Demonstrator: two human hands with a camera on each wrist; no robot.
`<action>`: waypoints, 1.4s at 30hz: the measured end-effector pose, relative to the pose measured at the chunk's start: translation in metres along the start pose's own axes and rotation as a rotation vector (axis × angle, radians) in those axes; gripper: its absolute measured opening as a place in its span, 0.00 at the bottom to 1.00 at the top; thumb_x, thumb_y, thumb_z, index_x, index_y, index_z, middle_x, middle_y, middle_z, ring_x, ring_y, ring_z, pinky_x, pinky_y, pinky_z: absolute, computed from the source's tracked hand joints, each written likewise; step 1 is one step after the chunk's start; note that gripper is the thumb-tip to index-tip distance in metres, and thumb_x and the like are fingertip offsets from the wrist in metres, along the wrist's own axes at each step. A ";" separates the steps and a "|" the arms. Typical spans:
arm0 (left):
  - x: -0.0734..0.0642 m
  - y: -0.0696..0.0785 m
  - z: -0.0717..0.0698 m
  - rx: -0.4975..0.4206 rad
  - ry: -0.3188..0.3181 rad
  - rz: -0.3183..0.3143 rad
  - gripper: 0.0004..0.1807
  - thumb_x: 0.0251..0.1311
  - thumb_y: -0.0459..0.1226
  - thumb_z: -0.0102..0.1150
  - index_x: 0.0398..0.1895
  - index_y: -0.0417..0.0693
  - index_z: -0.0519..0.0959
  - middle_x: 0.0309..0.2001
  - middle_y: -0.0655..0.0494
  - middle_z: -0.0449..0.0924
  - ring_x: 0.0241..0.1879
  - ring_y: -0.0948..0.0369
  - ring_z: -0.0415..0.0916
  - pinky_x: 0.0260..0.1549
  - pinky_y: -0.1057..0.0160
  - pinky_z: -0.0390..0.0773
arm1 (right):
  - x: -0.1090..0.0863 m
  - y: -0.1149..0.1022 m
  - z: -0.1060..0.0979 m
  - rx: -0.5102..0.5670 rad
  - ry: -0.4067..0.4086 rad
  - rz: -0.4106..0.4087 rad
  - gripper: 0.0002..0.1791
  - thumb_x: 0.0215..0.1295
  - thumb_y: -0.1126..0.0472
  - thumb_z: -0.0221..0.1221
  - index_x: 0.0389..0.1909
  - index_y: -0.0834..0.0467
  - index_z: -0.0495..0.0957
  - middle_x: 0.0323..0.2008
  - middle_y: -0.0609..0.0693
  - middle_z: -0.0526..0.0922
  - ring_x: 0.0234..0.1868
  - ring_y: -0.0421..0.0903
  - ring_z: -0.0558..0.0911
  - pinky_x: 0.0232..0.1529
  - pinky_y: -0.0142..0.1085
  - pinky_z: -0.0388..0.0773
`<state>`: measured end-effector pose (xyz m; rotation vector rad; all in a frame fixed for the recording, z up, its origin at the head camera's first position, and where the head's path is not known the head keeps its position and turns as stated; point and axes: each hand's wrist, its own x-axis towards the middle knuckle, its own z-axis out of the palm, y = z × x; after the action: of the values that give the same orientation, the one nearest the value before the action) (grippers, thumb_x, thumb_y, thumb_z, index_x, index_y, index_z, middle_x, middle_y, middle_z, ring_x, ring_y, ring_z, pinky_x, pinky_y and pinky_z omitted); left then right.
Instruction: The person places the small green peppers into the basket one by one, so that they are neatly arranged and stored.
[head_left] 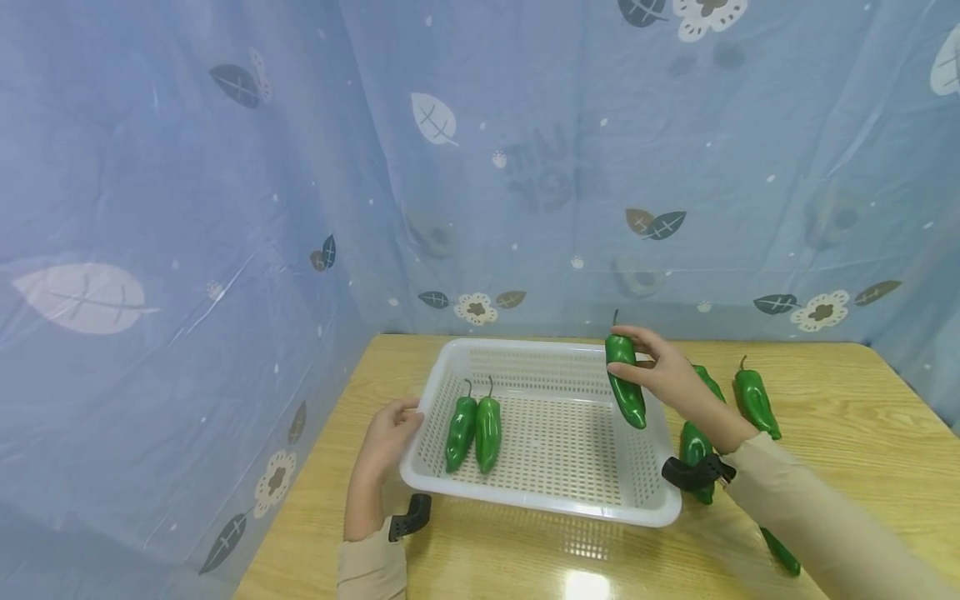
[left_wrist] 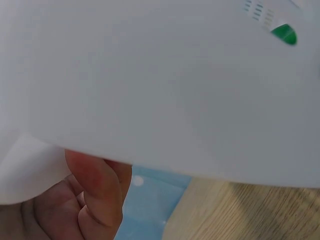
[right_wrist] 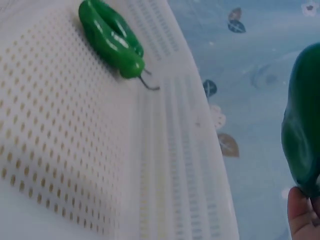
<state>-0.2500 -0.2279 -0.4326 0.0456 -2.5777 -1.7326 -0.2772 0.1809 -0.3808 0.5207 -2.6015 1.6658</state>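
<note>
My right hand (head_left: 663, 371) pinches a green pepper (head_left: 628, 402) between thumb and fingers, stem up, over the right end of a white plastic basket (head_left: 525, 499). In the right wrist view that held pepper (right_wrist: 304, 120) fills the right edge, with fingertips near its stem end. Two more green peppers, one (head_left: 461, 433) beside the other (head_left: 488, 433), lie in the basket's left part. My left hand (head_left: 388, 437) grips the basket's left rim; the left wrist view has its curled fingers (left_wrist: 97, 185) at the rim, partly hidden by the basket wall.
Several green peppers lie on the wooden table (head_left: 840, 400) right of the basket, among them one (head_left: 757, 404) at the back and one (head_left: 782, 552) near the front, partly behind my right sleeve. A blue patterned curtain (head_left: 570, 167) hangs behind and to the left.
</note>
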 end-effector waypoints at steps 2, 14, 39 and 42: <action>0.000 0.000 0.000 -0.002 -0.004 0.003 0.20 0.67 0.36 0.50 0.60 0.37 0.70 0.46 0.37 0.79 0.39 0.50 0.82 0.34 0.58 0.85 | 0.004 0.001 0.005 -0.003 0.006 0.013 0.35 0.65 0.53 0.58 0.70 0.55 0.58 0.65 0.62 0.62 0.64 0.63 0.65 0.54 0.53 0.76; 0.002 0.002 0.000 -0.003 -0.002 -0.008 0.19 0.66 0.35 0.49 0.59 0.37 0.70 0.44 0.39 0.80 0.38 0.51 0.82 0.35 0.57 0.85 | 0.025 -0.001 0.028 -0.016 -0.021 0.026 0.36 0.64 0.52 0.60 0.70 0.57 0.58 0.62 0.65 0.64 0.60 0.63 0.69 0.47 0.49 0.79; -0.005 0.014 -0.002 -0.008 -0.024 -0.006 0.20 0.67 0.34 0.48 0.61 0.35 0.69 0.46 0.35 0.79 0.41 0.46 0.82 0.37 0.55 0.85 | 0.055 -0.015 0.093 -0.069 -0.082 0.063 0.35 0.60 0.50 0.63 0.67 0.55 0.64 0.61 0.58 0.68 0.58 0.58 0.71 0.41 0.43 0.81; 0.003 -0.001 -0.001 -0.011 -0.005 -0.003 0.20 0.67 0.35 0.49 0.60 0.39 0.70 0.46 0.39 0.80 0.40 0.50 0.82 0.35 0.56 0.85 | 0.058 -0.016 0.101 -0.092 -0.082 0.066 0.35 0.59 0.51 0.64 0.66 0.55 0.65 0.60 0.59 0.69 0.57 0.58 0.72 0.40 0.42 0.82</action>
<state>-0.2534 -0.2292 -0.4334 0.0452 -2.5730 -1.7506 -0.3100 0.0695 -0.4001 0.5155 -2.7673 1.5652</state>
